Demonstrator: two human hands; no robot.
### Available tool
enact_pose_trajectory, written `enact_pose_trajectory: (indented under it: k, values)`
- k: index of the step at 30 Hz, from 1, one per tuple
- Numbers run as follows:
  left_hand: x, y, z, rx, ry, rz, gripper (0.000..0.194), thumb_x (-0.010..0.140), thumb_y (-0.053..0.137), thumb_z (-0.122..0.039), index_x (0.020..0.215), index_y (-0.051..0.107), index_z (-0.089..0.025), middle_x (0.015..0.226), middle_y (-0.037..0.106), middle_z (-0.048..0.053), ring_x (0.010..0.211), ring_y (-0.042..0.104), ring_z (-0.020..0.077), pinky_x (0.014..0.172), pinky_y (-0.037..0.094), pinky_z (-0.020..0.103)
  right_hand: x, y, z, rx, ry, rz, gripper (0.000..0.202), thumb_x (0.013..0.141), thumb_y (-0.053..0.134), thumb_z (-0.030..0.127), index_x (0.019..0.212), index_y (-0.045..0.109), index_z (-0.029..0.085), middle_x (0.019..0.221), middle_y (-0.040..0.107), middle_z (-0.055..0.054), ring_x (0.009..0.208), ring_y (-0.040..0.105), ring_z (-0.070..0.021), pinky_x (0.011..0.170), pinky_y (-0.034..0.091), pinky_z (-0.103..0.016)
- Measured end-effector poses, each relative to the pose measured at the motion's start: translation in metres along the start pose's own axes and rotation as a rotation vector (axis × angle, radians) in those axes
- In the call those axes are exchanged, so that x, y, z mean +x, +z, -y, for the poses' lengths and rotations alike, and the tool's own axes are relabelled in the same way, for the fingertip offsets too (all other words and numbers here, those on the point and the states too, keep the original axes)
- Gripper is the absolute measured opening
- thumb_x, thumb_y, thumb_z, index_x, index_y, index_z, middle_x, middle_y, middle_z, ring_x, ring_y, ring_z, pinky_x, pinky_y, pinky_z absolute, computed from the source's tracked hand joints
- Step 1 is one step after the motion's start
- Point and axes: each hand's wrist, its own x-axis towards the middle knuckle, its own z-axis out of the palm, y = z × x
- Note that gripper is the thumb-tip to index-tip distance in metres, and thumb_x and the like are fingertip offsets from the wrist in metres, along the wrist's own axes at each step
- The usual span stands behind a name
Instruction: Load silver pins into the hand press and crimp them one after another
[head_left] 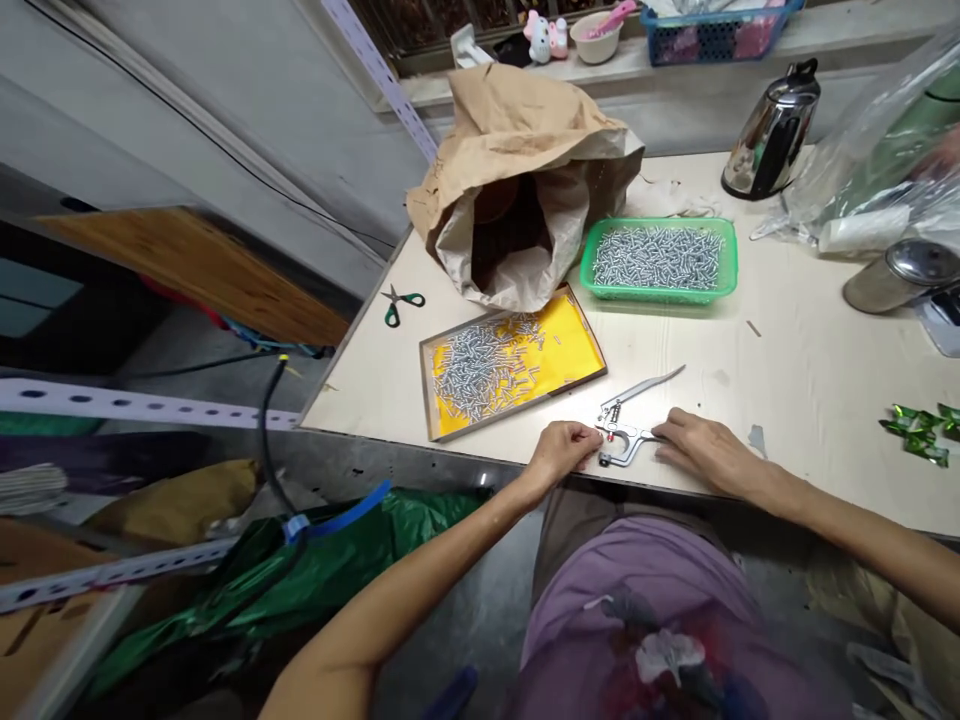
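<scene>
Metal snap-fastener pliers (627, 443) lie at the table's front edge, their long handle slanting up to the right. My right hand (701, 448) has its fingers on the pliers' right-hand handle, palm low over the table. At the jaw end, my left hand (566, 448) is closed in a pinch; whatever is between the fingertips is too small to make out. A small red spot shows by the jaws. Just behind my left hand, a shallow cardboard tray (592, 350) with a yellow bottom holds a heap of small silver metal pieces (474, 370).
A green plastic tray (729, 262) full of similar pieces stands behind. Beside it is an open brown paper bag (517, 110). Scissors (400, 303) lie at left. A steel kettle (772, 135), a steel container (900, 275) and green foil wrappers (924, 430) are to the right.
</scene>
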Motion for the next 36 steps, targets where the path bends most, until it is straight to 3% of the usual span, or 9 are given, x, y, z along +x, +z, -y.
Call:
enact_pose_trajectory:
  k: [4, 11, 23, 36]
  values:
    - [0.000, 0.003, -0.004, 0.079, -0.043, 0.039, 0.023, 0.067, 0.071, -0.033, 0.061, 0.067, -0.012, 0.039, 0.039, -0.008, 0.039, 0.028, 0.0040, 0.040, 0.019, 0.019, -0.008, 0.016, 0.001, -0.027, 0.056, -0.037, 0.015, 0.092, 0.046, 0.015, 0.095, 0.061, 0.017, 0.089, 0.056, -0.006, 0.073, 0.055, -0.0147, 0.059, 0.042, -0.025]
    - [0.003, 0.006, -0.006, 0.093, -0.137, 0.077, 0.031, 0.062, 0.075, -0.040, 0.055, 0.061, -0.013, 0.037, 0.035, -0.009, 0.038, 0.023, 0.0034, 0.042, 0.012, 0.021, -0.010, 0.032, 0.000, -0.102, 0.085, -0.084, 0.019, 0.089, 0.041, 0.005, 0.088, 0.056, 0.017, 0.086, 0.053, -0.005, 0.069, 0.049, -0.0144, 0.056, 0.033, -0.026]
    - [0.015, 0.002, -0.012, 0.141, -0.330, 0.204, 0.033, 0.055, 0.082, -0.039, 0.058, 0.062, -0.013, 0.036, 0.045, -0.007, 0.031, 0.031, 0.0031, 0.035, 0.016, 0.018, -0.007, 0.026, 0.009, -0.183, 0.107, -0.025, 0.026, 0.082, 0.041, -0.005, 0.085, 0.055, 0.017, 0.082, 0.054, -0.005, 0.070, 0.049, -0.0151, 0.054, 0.031, -0.026]
    - [0.009, 0.007, -0.015, 0.002, -0.501, 0.151, 0.029, 0.061, 0.083, -0.028, 0.058, 0.059, -0.012, 0.041, 0.053, -0.005, 0.031, 0.043, 0.0038, 0.034, 0.033, 0.014, -0.012, 0.041, 0.006, -0.254, 0.005, -0.221, 0.031, 0.079, 0.036, -0.009, 0.081, 0.054, 0.016, 0.077, 0.051, -0.004, 0.064, 0.043, -0.0155, 0.053, 0.030, -0.028]
